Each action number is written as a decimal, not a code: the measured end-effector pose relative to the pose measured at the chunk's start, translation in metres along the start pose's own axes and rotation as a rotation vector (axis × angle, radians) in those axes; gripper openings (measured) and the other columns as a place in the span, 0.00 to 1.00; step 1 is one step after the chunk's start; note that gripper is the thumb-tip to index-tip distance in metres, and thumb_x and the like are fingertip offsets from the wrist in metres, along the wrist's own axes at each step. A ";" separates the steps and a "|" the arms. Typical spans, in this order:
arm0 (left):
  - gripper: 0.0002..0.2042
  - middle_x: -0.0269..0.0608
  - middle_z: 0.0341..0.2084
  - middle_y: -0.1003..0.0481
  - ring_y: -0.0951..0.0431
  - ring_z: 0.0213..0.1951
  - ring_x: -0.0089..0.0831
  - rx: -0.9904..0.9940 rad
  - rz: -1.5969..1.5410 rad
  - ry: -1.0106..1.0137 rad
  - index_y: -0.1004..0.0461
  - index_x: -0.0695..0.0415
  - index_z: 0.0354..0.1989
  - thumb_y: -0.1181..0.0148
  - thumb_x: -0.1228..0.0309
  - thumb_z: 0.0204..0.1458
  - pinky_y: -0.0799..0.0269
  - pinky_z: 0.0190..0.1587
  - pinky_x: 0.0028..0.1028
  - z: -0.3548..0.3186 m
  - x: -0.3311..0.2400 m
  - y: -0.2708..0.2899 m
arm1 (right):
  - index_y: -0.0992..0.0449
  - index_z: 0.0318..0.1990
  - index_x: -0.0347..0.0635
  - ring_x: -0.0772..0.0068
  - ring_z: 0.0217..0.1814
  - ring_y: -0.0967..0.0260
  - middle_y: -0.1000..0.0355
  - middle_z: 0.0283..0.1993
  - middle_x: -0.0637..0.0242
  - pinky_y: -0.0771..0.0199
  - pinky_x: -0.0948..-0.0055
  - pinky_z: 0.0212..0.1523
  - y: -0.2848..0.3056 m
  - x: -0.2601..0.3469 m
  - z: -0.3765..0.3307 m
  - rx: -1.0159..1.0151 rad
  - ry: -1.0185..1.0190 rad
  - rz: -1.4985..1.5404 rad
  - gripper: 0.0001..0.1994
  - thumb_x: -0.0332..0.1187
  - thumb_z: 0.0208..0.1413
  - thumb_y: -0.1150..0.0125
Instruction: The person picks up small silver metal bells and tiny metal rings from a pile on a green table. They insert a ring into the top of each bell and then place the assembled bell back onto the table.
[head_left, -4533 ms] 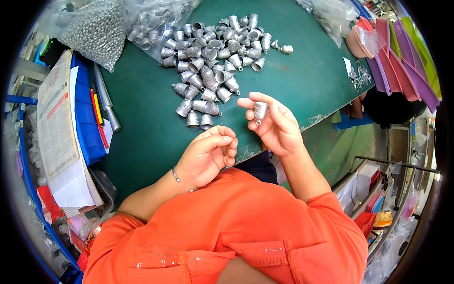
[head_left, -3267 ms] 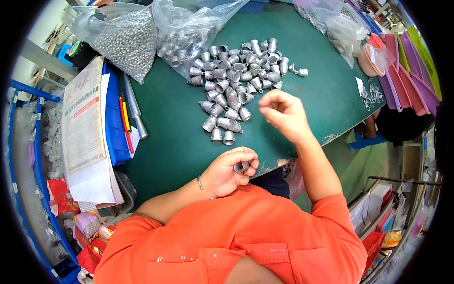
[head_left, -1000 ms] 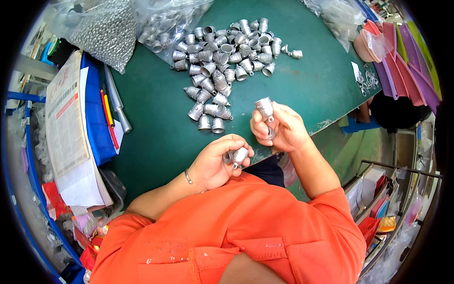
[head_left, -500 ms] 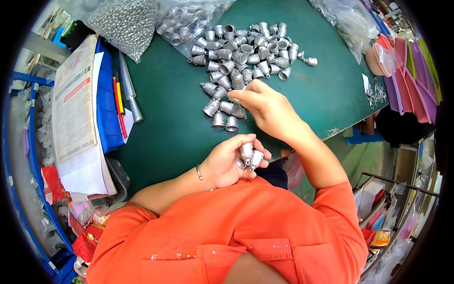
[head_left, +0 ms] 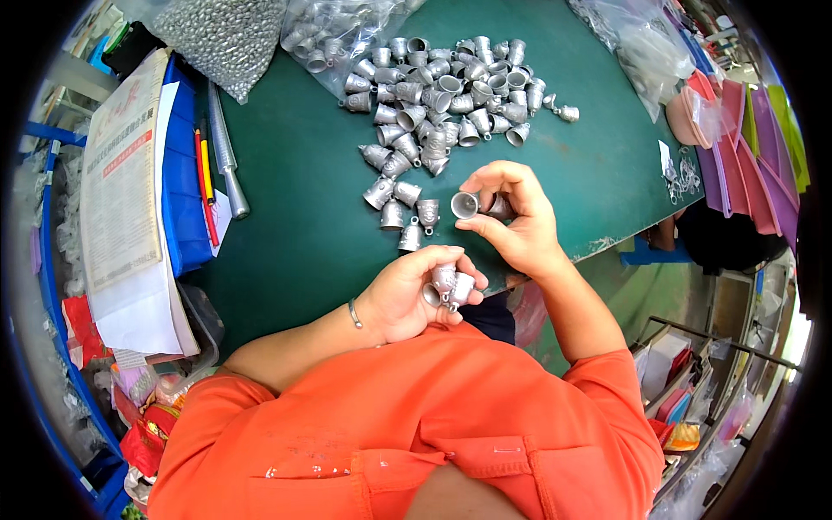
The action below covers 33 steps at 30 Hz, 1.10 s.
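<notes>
Small silver-grey metal bells (head_left: 451,84), each shaped like a cup with a loop at its closed end, lie heaped on the green tabletop. My left hand (head_left: 401,296) is near the table's front edge, palm up, with its fingers curled around a few bells (head_left: 445,277). To its upper right, my right hand (head_left: 530,227) pinches one bell (head_left: 464,205) between thumb and fingers, its open mouth showing. Another bell (head_left: 500,208) sits deeper in that hand, partly hidden by the fingers. Several loose bells (head_left: 392,214) lie just beyond my left hand.
Clear bags of small metal parts (head_left: 227,43) and bells (head_left: 334,39) stand at the back left. A blue tray (head_left: 184,173) with papers, pens and a tapered metal rod (head_left: 227,156) lie at the left. Pink and purple bins (head_left: 737,147) stand right. Silver rings (head_left: 685,178) lie near the right edge.
My right hand has drawn back from the pile toward me and right, and now shows bells in its grip. A few bells at the pile's near end have shifted. My left hand stays nearly in place.
</notes>
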State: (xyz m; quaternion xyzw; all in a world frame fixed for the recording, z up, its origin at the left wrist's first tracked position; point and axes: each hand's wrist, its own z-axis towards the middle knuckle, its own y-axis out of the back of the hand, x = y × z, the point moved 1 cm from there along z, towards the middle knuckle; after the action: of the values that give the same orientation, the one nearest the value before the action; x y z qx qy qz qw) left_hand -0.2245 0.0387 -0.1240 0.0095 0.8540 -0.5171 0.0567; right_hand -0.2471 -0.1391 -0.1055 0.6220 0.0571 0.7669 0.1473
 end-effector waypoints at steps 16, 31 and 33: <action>0.24 0.47 0.38 0.26 0.23 0.41 0.38 0.072 -0.033 -0.011 0.34 0.60 0.46 0.67 0.51 0.60 0.22 0.27 0.28 0.004 -0.002 -0.002 | 0.31 0.37 0.38 0.75 0.19 0.38 0.33 0.27 0.65 0.39 0.81 0.19 0.004 0.041 -0.004 0.241 -0.503 0.310 0.17 0.43 0.63 0.60; 0.10 0.46 0.35 0.25 0.22 0.36 0.36 0.001 -0.044 0.032 0.30 0.59 0.39 0.49 0.67 0.53 0.30 0.19 0.23 0.001 -0.004 0.001 | 0.32 0.39 0.38 0.73 0.33 0.34 0.35 0.33 0.65 0.31 0.76 0.32 -0.002 0.004 0.054 0.042 -0.106 -0.445 0.20 0.22 0.37 0.31; 0.10 0.46 0.35 0.25 0.22 0.36 0.36 0.005 -0.051 0.022 0.30 0.59 0.39 0.50 0.67 0.53 0.30 0.19 0.23 0.002 -0.004 0.002 | 0.32 0.40 0.38 0.75 0.33 0.34 0.34 0.35 0.66 0.32 0.77 0.33 0.001 0.001 0.044 0.002 -0.186 -0.320 0.20 0.21 0.37 0.32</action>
State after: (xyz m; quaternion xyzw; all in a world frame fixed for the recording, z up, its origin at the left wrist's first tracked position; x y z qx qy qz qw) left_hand -0.2199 0.0377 -0.1265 -0.0064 0.8532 -0.5205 0.0339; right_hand -0.2046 -0.1441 -0.0945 0.6734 0.1425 0.6727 0.2715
